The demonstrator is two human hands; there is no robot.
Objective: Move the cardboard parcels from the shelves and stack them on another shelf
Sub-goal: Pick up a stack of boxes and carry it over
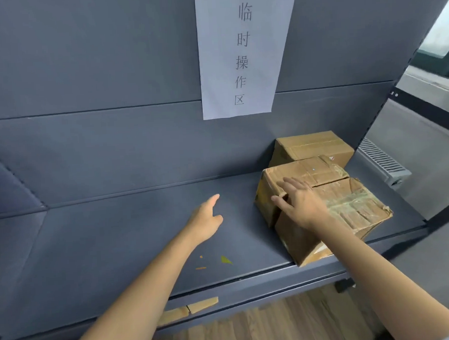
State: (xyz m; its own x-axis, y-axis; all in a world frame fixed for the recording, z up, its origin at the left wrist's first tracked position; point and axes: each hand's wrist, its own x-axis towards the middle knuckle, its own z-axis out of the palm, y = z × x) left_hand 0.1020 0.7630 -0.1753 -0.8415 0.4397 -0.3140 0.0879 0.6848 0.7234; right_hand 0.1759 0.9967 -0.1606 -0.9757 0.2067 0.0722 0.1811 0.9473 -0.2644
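A dark grey metal shelf unit (118, 240) fills most of the frame, its flat shelf board running from the lower left to the right edge and its panelled back wall rising behind. On the upper centre of that back wall hangs a long white paper sign (240, 52) printed with a column of dark characters.

At the right end of the shelf lie the cardboard parcels. The nearest, a large crumpled brown cardboard parcel wrapped in clear tape (350, 215), sits at the lower right with one corner jutting past the shelf's front edge. Touching it behind is a medium brown cardboard parcel with a torn taped top (314, 170). Farther back, against the wall, stands a smaller smooth brown cardboard parcel (313, 145), just beside the medium one.

The right hand (302, 204) reaches in from the lower right, fingers straight and spread, palm lying on the top where the large and medium parcels meet; it grasps nothing. The left hand (208, 220) hangs over the bare shelf at centre frame, well apart from the parcels, fingers loose and empty.

Below the shelf's front lip, at lower centre, the edge of a tan cardboard box (189, 309) shows. Small yellow scraps (225, 260) lie on the shelf board near the front.
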